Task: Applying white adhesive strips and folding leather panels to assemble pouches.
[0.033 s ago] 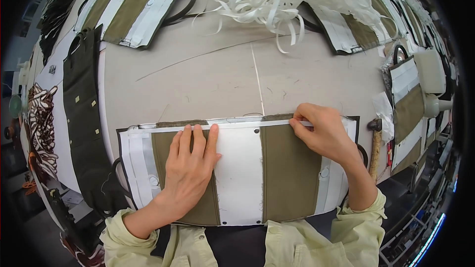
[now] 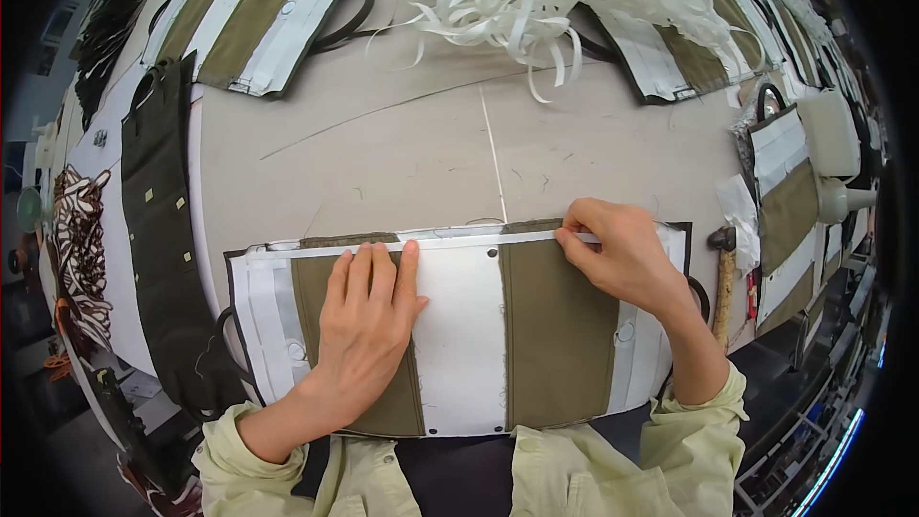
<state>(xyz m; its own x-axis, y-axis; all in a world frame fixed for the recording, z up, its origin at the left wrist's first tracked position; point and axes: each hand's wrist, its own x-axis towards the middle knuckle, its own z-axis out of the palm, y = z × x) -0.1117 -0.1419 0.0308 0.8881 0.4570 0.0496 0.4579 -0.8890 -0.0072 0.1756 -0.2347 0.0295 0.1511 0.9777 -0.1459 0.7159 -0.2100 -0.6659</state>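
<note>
A striped fabric bag panel (image 2: 464, 354), olive and white with dark edging, lies flat in front of me. A narrow white strip (image 2: 455, 243) runs along its far edge. My left hand (image 2: 369, 316) rests on the left olive band with its fingers stretched out, the fingertips at the strip. Toward the right of the same edge, my right hand (image 2: 613, 254) pinches the strip between thumb and finger; the other fingers are curled. Dark round studs show on the white middle band. Black handles (image 2: 230, 340) stick out at the panel's sides.
A heap of white ribbon strips (image 2: 517, 0) lies at the back. Similar striped panels (image 2: 258, 14) lie far left and right. A long dark fabric piece (image 2: 163, 230) is on the left. A wooden-handled hammer (image 2: 725, 278) and a white bottle (image 2: 831, 139) are on the right.
</note>
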